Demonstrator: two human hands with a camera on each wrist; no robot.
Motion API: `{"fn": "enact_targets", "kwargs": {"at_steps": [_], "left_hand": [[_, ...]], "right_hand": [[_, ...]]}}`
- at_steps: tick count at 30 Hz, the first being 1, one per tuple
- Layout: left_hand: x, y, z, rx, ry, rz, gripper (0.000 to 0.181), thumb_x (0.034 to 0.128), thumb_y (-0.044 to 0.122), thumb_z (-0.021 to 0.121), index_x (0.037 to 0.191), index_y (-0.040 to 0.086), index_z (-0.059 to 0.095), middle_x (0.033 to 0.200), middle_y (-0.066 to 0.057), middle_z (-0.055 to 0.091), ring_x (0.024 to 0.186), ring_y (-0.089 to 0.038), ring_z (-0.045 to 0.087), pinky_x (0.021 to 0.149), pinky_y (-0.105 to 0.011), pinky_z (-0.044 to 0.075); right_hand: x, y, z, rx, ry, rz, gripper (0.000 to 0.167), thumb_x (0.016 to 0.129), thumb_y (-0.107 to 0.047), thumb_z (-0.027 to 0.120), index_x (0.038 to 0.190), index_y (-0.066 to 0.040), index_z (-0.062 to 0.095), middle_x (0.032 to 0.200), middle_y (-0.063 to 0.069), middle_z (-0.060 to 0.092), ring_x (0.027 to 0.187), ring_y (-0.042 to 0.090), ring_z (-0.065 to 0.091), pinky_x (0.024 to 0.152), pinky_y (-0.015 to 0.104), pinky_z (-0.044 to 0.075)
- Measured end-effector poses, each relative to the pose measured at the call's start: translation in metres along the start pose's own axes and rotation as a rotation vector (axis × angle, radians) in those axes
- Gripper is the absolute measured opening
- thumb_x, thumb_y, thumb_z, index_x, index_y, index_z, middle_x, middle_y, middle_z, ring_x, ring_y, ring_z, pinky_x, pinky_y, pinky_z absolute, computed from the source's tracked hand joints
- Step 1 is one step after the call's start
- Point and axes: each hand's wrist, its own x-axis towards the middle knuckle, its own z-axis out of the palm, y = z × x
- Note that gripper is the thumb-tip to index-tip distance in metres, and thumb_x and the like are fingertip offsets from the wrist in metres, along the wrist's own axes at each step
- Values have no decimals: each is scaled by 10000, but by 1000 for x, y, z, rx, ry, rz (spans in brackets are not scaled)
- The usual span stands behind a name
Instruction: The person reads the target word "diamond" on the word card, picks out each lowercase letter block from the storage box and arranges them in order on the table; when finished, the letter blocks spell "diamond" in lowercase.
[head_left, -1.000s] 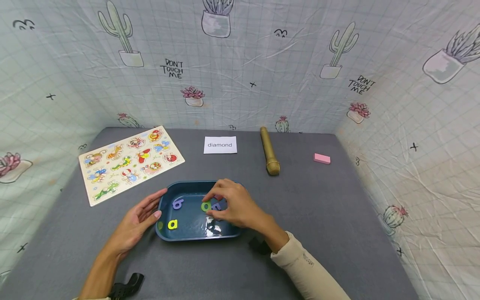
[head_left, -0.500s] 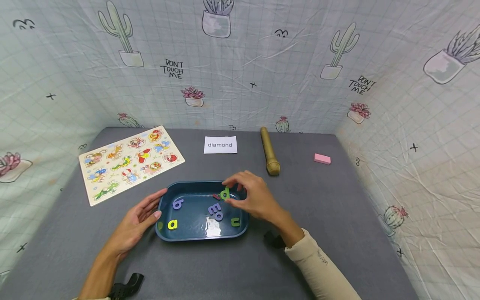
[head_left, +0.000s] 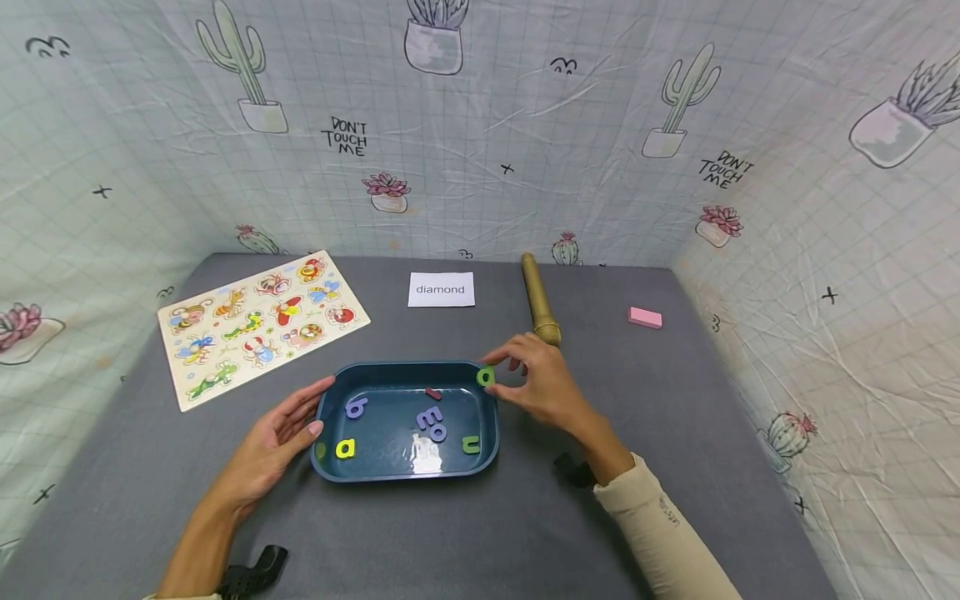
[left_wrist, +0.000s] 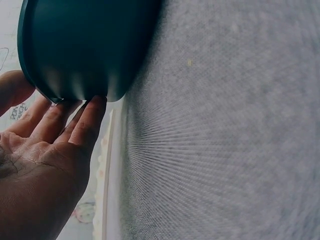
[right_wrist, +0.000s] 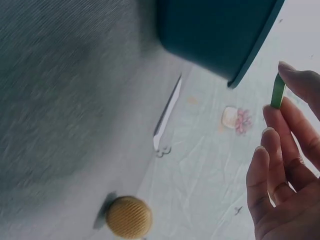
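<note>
Head camera and I both look on a blue tray [head_left: 390, 377] on a grey table [head_left: 420, 542]. At the tray's far right corner, the person's right hand [head_left: 551, 385] has a pinching grip, holding a green letter [head_left: 486, 377] between thumb and fingers. At the tray's left end, the left hand [head_left: 262, 454] rests loosely extended fingers against the outer wall, its grip unclenched. Inside the tray I see a yellow letter [head_left: 345, 449] near left, a purple m [head_left: 429, 417] about the middle, and another green piece [head_left: 471, 445] near right. Beyond the tray lies a card [head_left: 441, 289] reading "diamond"; past its left corner, an insect board [head_left: 262, 329].
</note>
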Motion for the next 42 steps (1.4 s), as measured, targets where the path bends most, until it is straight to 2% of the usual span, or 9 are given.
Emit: {"fn": "enact_targets", "kwargs": {"at_steps": [4, 11, 15, 20, 23, 25, 31, 38, 42], "left_hand": [[0, 0, 0, 1, -2, -9, 588, 1125, 200, 552, 1672, 171, 338, 1748, -133, 310, 1531, -61, 396, 1075, -24, 378], [0, -1, 0, -1, 3, 18, 584, 1123, 177, 551, 1668, 149, 345, 1743, -144, 319, 1451, 92, 404, 1079, -23, 374], [0, -1, 0, -1, 2, 23, 583, 1124, 175, 549, 1669, 151, 344, 1744, -143, 317, 1441, 112, 400, 1079, -22, 373], [1, 0, 1, 2, 1, -6, 589, 1124, 205, 555, 1671, 172, 341, 1749, -126, 311, 1512, -6, 399, 1076, -20, 374], [1, 1, 1, 4, 3, -19, 593, 1122, 215, 561, 1672, 183, 341, 1751, -116, 312, 1555, -107, 389, 1075, -21, 374], [0, 1, 2, 7, 4, -23, 594, 1121, 217, 563, 1672, 187, 342, 1750, -114, 314, 1562, -129, 387, 1075, -21, 374], [0, 1, 2, 13, 8, -25, 593, 1121, 222, 564, 1671, 188, 344, 1748, -120, 316, 1527, -56, 400, 1069, -17, 372], [0, 1, 2, 7, 12, -26, 594, 1121, 222, 564, 1671, 185, 344, 1748, -127, 315, 1512, -23, 404, 1067, -18, 376], [0, 1, 2, 6, 12, -18, 590, 1121, 215, 563, 1669, 179, 348, 1745, -134, 318, 1473, 48, 407, 1068, -18, 376]], "right_hand": [[-3, 11, -4, -12, -2, 24, 347, 817, -142, 941, 1134, -127, 801, 1068, 15, 747, 897, 191, 618, 729, 332, 577], [-5, 32, -9, -29, 9, 78, 364, 800, -120, 949, 1136, -112, 807, 1045, 35, 740, 881, 277, 648, 715, 310, 541], [-5, 42, -10, -37, -10, 112, 363, 813, -142, 944, 1148, -128, 806, 1067, 81, 746, 888, 279, 639, 721, 306, 525], [-4, 51, -9, -50, -34, 134, 339, 831, -154, 932, 1144, -118, 806, 1083, 28, 756, 885, 190, 625, 752, 315, 534], [-4, 56, -8, -52, -55, 161, 336, 832, -146, 930, 1141, -102, 806, 1096, 20, 761, 902, 195, 633, 787, 343, 543], [-3, 58, -7, -58, -75, 192, 334, 832, -150, 930, 1141, -109, 807, 1100, 22, 764, 922, 211, 638, 807, 363, 546], [-1, 64, -4, -97, -142, 274, 329, 840, -203, 929, 1146, -162, 816, 1104, 13, 765, 962, 223, 641, 807, 368, 541], [0, 65, -2, -141, -185, 271, 321, 814, -202, 947, 1111, -176, 828, 1085, 5, 775, 934, 196, 651, 805, 394, 562], [1, 66, -1, -161, -202, 284, 318, 807, -201, 952, 1099, -177, 828, 1082, 9, 778, 961, 200, 677, 845, 429, 576]]}}
